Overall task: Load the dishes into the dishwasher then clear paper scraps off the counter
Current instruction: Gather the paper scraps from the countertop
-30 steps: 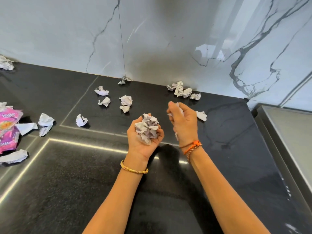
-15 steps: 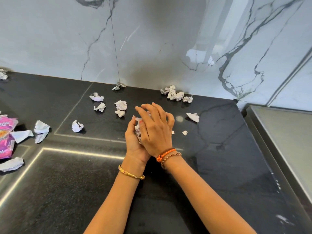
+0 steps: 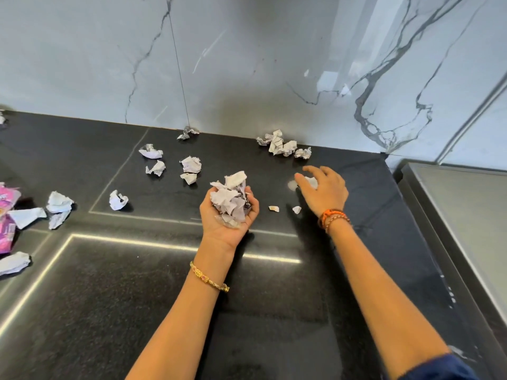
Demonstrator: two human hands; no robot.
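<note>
Clearly we're on the scrap-clearing step. Head view: our left hand [image 3: 229, 215], palm up, fingers curled, cups a wad of crumpled white paper scraps [image 3: 230, 200] above the black stone worktop [image 3: 137, 297]. Our right hand [image 3: 323, 192], fingers spread, hovers over a loose white scrap [image 3: 311, 181]; whether touching, can't tell. Next: pinch it, add to wad w/o spilling.

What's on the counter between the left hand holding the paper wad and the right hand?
In the head view, two tiny paper scraps lie on the black counter between the left hand and right hand.

Paper wad [image 3: 231, 200] in left hand [image 3: 227, 215]; scraps [image 3: 282, 145] behind, on counter [image 3: 137, 297].
</note>
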